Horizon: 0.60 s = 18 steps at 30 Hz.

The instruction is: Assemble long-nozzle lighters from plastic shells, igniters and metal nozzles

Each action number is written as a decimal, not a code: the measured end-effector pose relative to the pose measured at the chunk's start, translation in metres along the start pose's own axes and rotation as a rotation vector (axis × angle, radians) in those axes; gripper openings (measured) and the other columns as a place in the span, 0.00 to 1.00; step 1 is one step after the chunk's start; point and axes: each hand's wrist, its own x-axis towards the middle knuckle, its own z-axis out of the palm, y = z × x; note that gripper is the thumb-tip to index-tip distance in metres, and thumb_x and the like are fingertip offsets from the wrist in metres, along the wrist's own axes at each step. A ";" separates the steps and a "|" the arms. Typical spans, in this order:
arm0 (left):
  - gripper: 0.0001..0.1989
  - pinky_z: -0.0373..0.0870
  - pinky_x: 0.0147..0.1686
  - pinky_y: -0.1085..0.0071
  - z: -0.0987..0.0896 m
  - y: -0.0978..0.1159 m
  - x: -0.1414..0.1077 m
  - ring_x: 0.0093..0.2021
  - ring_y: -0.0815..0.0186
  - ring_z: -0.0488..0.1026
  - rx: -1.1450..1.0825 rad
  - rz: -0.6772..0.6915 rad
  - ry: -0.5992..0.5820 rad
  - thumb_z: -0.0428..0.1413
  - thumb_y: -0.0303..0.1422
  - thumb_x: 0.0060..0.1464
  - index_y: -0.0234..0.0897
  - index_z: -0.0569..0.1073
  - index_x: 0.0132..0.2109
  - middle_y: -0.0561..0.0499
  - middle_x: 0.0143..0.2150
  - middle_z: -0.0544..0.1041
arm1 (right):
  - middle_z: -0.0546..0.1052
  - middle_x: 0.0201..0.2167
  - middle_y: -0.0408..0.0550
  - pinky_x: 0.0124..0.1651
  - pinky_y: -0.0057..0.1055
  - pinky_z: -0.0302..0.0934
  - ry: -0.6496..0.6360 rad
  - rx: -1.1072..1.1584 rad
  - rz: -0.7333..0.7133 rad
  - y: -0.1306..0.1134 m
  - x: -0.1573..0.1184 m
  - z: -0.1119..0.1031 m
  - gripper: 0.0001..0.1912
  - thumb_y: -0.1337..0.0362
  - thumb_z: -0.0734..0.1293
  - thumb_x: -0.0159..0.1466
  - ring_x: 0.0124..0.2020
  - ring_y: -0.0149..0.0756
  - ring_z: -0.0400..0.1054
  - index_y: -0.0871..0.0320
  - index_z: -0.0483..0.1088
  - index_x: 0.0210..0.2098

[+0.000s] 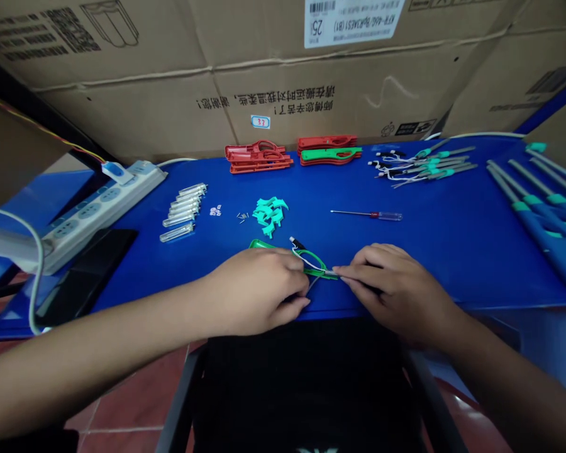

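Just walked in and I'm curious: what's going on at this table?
Someone is handling a green casing with both bare hands: the left hand holds it, and the right hand pinches its right end. A black-tipped white wire shows beside it. A screwdriver lies farther back, untouched.

Red "33" on the sticker (261, 122), upside-down "KFR-46G" on the label (351, 24), "谢谢您" on the cardboard (170, 107).

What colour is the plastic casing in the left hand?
The plastic casing is green; the head view shows it best.
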 end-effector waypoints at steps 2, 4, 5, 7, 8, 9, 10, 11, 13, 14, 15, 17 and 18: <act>0.11 0.71 0.42 0.64 -0.008 -0.011 0.008 0.39 0.61 0.73 0.003 0.068 0.065 0.52 0.34 0.64 0.36 0.79 0.40 0.46 0.38 0.76 | 0.74 0.36 0.48 0.42 0.38 0.59 -0.007 -0.001 -0.004 0.000 0.000 0.000 0.13 0.67 0.62 0.70 0.37 0.37 0.66 0.55 0.77 0.49; 0.09 0.69 0.47 0.63 -0.011 -0.026 0.015 0.43 0.61 0.73 -0.056 0.161 0.136 0.54 0.32 0.63 0.35 0.78 0.44 0.46 0.41 0.76 | 0.74 0.36 0.48 0.42 0.39 0.59 -0.018 -0.005 -0.006 -0.001 0.001 -0.001 0.13 0.67 0.62 0.70 0.37 0.37 0.66 0.56 0.77 0.49; 0.09 0.69 0.49 0.64 -0.010 -0.033 0.018 0.45 0.62 0.73 -0.109 0.187 0.152 0.56 0.33 0.61 0.36 0.78 0.45 0.46 0.43 0.76 | 0.74 0.36 0.48 0.43 0.39 0.59 -0.024 -0.008 -0.007 -0.001 0.001 -0.002 0.13 0.67 0.62 0.70 0.37 0.37 0.66 0.56 0.76 0.49; 0.09 0.68 0.51 0.66 -0.004 -0.046 0.021 0.46 0.63 0.73 -0.225 0.211 0.172 0.59 0.33 0.60 0.37 0.77 0.47 0.46 0.45 0.76 | 0.74 0.36 0.48 0.42 0.39 0.60 -0.028 -0.014 -0.004 -0.002 0.002 -0.003 0.13 0.67 0.62 0.70 0.37 0.37 0.66 0.57 0.76 0.49; 0.10 0.67 0.51 0.66 -0.001 -0.050 0.022 0.46 0.64 0.73 -0.262 0.213 0.171 0.60 0.34 0.60 0.37 0.77 0.48 0.46 0.45 0.76 | 0.74 0.35 0.48 0.42 0.39 0.60 -0.027 -0.018 -0.001 -0.002 0.002 -0.003 0.13 0.67 0.62 0.70 0.36 0.37 0.66 0.58 0.76 0.49; 0.11 0.67 0.51 0.66 0.003 -0.053 0.022 0.46 0.64 0.73 -0.282 0.214 0.168 0.60 0.35 0.60 0.38 0.77 0.48 0.47 0.45 0.77 | 0.74 0.35 0.49 0.42 0.39 0.60 -0.026 -0.022 0.001 -0.002 0.002 -0.004 0.13 0.67 0.62 0.70 0.36 0.37 0.66 0.58 0.76 0.49; 0.11 0.67 0.51 0.66 0.006 -0.055 0.022 0.46 0.64 0.73 -0.287 0.214 0.163 0.61 0.36 0.59 0.39 0.78 0.48 0.47 0.45 0.77 | 0.74 0.35 0.49 0.41 0.39 0.60 -0.025 -0.027 0.004 -0.002 0.002 -0.004 0.13 0.67 0.62 0.70 0.36 0.37 0.66 0.59 0.76 0.49; 0.11 0.66 0.52 0.66 0.009 -0.056 0.022 0.46 0.64 0.73 -0.284 0.214 0.163 0.61 0.36 0.59 0.39 0.78 0.48 0.47 0.45 0.77 | 0.74 0.35 0.49 0.41 0.39 0.60 -0.024 -0.032 0.004 -0.002 0.002 -0.004 0.14 0.67 0.62 0.70 0.36 0.37 0.66 0.59 0.76 0.49; 0.11 0.65 0.51 0.65 0.011 -0.056 0.021 0.46 0.63 0.72 -0.277 0.205 0.165 0.61 0.37 0.59 0.40 0.78 0.47 0.48 0.44 0.77 | 0.75 0.35 0.50 0.41 0.39 0.60 -0.030 -0.039 0.006 -0.002 0.002 -0.004 0.14 0.66 0.62 0.70 0.36 0.38 0.66 0.59 0.76 0.49; 0.11 0.65 0.51 0.65 0.012 -0.055 0.021 0.46 0.63 0.72 -0.279 0.201 0.168 0.61 0.37 0.60 0.40 0.78 0.47 0.48 0.44 0.77 | 0.75 0.36 0.50 0.41 0.39 0.60 -0.032 -0.041 0.008 -0.001 0.002 -0.004 0.14 0.66 0.61 0.70 0.36 0.38 0.66 0.59 0.77 0.49; 0.11 0.65 0.52 0.65 0.012 -0.055 0.021 0.46 0.63 0.72 -0.281 0.200 0.166 0.60 0.37 0.60 0.40 0.78 0.48 0.48 0.45 0.77 | 0.75 0.36 0.50 0.42 0.39 0.60 -0.033 -0.039 0.013 -0.001 0.002 -0.004 0.14 0.67 0.61 0.70 0.37 0.38 0.67 0.60 0.77 0.49; 0.10 0.64 0.52 0.65 0.011 -0.054 0.022 0.47 0.64 0.72 -0.283 0.199 0.161 0.59 0.36 0.62 0.40 0.78 0.48 0.48 0.45 0.77 | 0.75 0.36 0.51 0.43 0.39 0.61 -0.039 -0.025 0.024 0.000 0.003 -0.005 0.14 0.67 0.61 0.70 0.37 0.39 0.67 0.60 0.76 0.49; 0.10 0.64 0.52 0.65 0.011 -0.054 0.022 0.47 0.64 0.72 -0.283 0.198 0.160 0.58 0.36 0.62 0.40 0.78 0.48 0.48 0.45 0.77 | 0.75 0.36 0.51 0.43 0.39 0.61 -0.048 -0.018 0.031 0.001 0.004 -0.005 0.15 0.67 0.60 0.70 0.38 0.39 0.67 0.60 0.76 0.49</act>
